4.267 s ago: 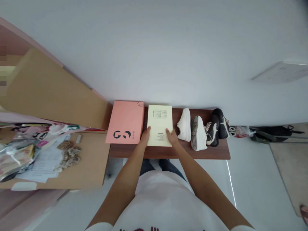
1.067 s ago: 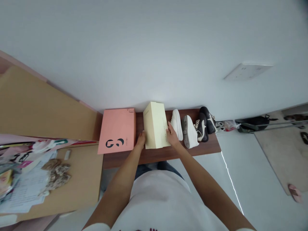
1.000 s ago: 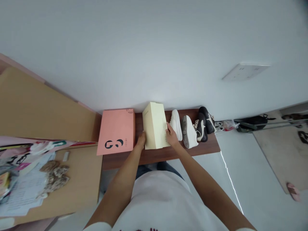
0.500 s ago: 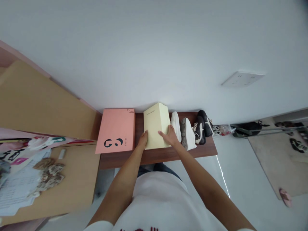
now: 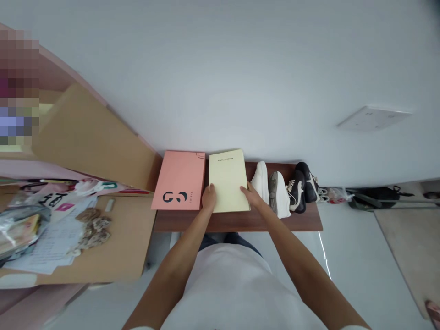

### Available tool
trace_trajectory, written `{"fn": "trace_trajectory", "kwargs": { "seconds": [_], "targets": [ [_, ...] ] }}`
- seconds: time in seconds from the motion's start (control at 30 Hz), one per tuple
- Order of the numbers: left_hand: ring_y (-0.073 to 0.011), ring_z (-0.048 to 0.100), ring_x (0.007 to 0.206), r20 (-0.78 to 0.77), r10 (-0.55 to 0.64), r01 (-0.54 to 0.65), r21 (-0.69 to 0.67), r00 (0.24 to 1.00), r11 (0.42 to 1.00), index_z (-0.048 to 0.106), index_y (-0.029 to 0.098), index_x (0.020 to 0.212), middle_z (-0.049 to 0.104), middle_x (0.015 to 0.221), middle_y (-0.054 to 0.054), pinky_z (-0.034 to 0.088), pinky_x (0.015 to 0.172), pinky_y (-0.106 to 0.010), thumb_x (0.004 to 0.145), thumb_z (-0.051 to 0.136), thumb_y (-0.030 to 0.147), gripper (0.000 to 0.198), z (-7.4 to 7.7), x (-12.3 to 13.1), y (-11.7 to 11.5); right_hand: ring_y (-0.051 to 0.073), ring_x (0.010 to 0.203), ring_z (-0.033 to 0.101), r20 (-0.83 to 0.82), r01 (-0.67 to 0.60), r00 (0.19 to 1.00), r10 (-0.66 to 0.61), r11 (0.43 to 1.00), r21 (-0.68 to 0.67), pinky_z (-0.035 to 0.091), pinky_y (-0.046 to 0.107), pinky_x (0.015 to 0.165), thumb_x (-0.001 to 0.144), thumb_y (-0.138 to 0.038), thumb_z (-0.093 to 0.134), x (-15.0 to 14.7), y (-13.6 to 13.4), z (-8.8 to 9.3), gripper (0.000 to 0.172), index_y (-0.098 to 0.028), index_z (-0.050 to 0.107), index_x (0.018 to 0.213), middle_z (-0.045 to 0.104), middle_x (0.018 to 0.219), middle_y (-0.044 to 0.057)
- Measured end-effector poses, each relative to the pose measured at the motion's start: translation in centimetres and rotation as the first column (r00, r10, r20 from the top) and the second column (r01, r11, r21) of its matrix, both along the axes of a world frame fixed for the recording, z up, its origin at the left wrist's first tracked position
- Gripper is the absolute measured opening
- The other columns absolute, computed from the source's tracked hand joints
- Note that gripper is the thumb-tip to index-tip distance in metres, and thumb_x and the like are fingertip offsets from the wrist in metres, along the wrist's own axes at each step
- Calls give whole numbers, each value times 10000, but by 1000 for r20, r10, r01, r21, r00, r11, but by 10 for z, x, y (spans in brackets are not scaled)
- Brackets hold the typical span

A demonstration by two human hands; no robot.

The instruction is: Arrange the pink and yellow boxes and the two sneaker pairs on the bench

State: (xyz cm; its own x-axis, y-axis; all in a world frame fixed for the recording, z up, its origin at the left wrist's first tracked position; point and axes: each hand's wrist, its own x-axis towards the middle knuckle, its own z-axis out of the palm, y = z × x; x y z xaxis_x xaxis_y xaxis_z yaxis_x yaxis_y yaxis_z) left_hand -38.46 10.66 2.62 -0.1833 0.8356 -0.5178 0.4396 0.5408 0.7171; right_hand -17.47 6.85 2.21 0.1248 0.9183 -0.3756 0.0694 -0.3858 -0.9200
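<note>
A pale yellow box (image 5: 228,181) with small dark lettering near its far edge is between my hands, over the brown wooden bench (image 5: 227,223). My left hand (image 5: 208,198) grips its left side, thumb on top. On its right side my right hand (image 5: 250,194) holds the edge, thumb on top and the other fingers partly hidden. Left of it lies a pink box (image 5: 182,176) with dark letter shapes, close to my left hand. Just right of my right hand stands a white shoe (image 5: 260,181), followed by a grey and white shoe (image 5: 279,195).
Black shoes (image 5: 297,188) with light trim stand at the bench's right end. At left, a desk (image 5: 127,238) holds papers and patterned scrunchies (image 5: 96,229); a tan panel (image 5: 99,142) rises behind it. A socket plate (image 5: 374,118) is on the wall. Bags (image 5: 374,197) lie beyond the bench.
The yellow box has gone from tilted, its right side face showing, to lying with its top facing up. Both hands remain on its sides. The camera view has shifted leftward.
</note>
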Motion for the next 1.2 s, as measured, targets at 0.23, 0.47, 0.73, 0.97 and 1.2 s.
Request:
{"fn": "trace_trajectory", "kwargs": {
  "seconds": [0.23,0.47,0.73,0.97,1.2],
  "targets": [
    [-342,484,1417,21,-22,22,27,1000,999,545,171,1445,552,1505,-154,377,1158,-423,1034,239,578,655,12,-3,0,298,1140,701,-127,76,987,-96,985,-156,530,554,1046,903,-389,597,-9,-6,-3,427,-204,583,1287,729,1246,121],
    [-330,450,1447,7,-29,29,32,1000,999,489,161,1498,513,1543,-144,370,1176,-396,1016,233,635,724,12,-4,1,280,1107,721,-179,80,977,-116,977,-199,545,534,1040,918,-327,581,-12,-6,-14,346,-205,597,1241,749,1202,110],
    [-334,467,1433,-31,-48,49,19,998,999,489,149,1491,512,1538,-167,352,1187,-424,1031,209,603,705,7,-4,0,271,1066,732,-188,43,978,-88,972,-231,556,531,1016,917,-359,600,-11,2,-20,333,-192,610,1206,755,1172,120],
    [-336,483,1421,-30,-34,34,-2,999,999,487,143,1486,526,1521,-181,354,1182,-425,1026,221,611,708,4,-4,2,262,1019,746,-188,60,976,-113,961,-270,574,536,985,919,-349,605,-13,5,-26,313,-211,611,1200,777,1103,97],
    [-326,485,1421,-24,-28,28,-25,999,999,456,144,1502,526,1521,-183,358,1183,-409,1024,247,606,697,-6,-9,2,252,987,754,-201,72,972,-125,966,-250,551,535,1018,919,-301,587,-18,4,-32,279,-199,613,1177,782,1084,93]
  ]
}}
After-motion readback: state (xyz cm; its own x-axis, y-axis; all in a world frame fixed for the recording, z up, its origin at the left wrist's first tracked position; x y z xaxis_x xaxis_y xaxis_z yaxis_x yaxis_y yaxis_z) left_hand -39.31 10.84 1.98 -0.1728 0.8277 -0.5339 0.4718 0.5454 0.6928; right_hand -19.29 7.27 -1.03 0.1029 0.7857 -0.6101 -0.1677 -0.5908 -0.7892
